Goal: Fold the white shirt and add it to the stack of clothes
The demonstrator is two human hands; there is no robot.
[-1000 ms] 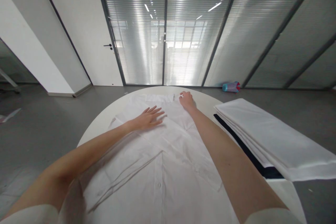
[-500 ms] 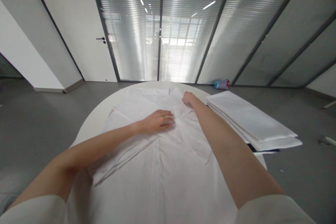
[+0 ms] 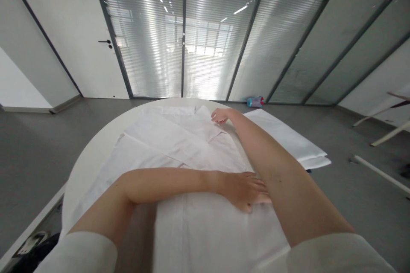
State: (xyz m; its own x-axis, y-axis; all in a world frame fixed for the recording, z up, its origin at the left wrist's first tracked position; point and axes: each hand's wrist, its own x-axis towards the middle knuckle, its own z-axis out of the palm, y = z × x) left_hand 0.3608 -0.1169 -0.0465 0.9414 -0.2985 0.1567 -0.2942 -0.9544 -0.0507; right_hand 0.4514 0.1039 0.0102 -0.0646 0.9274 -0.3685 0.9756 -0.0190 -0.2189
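A white button-front shirt (image 3: pixel 205 230) lies spread over the round table, its collar (image 3: pixel 178 111) toward the far edge. Folded cloth crosses its upper part, with a slanting edge on the left. My left hand (image 3: pixel 246 191) reaches across to the right side of the shirt and rests flat on it, fingers stretched out and partly under my right forearm. Near the right shoulder of the shirt, my right hand (image 3: pixel 221 116) has loosely bent fingers that look apart, at the cloth's edge. My forearms hide part of the shirt.
The white round table (image 3: pixel 96 147) shows its rim on the left. A stack of folded white cloth (image 3: pixel 285 136) lies at the right, partly behind my right arm. A blue and red object (image 3: pixel 255 102) is on the floor by the glass wall. Pale furniture legs (image 3: pixel 382 177) stand at right.
My left hand has moved right and nearer to me, from the shirt's middle to its right side. My right hand stays near the shoulder, its fingers looser. The view has shifted right.
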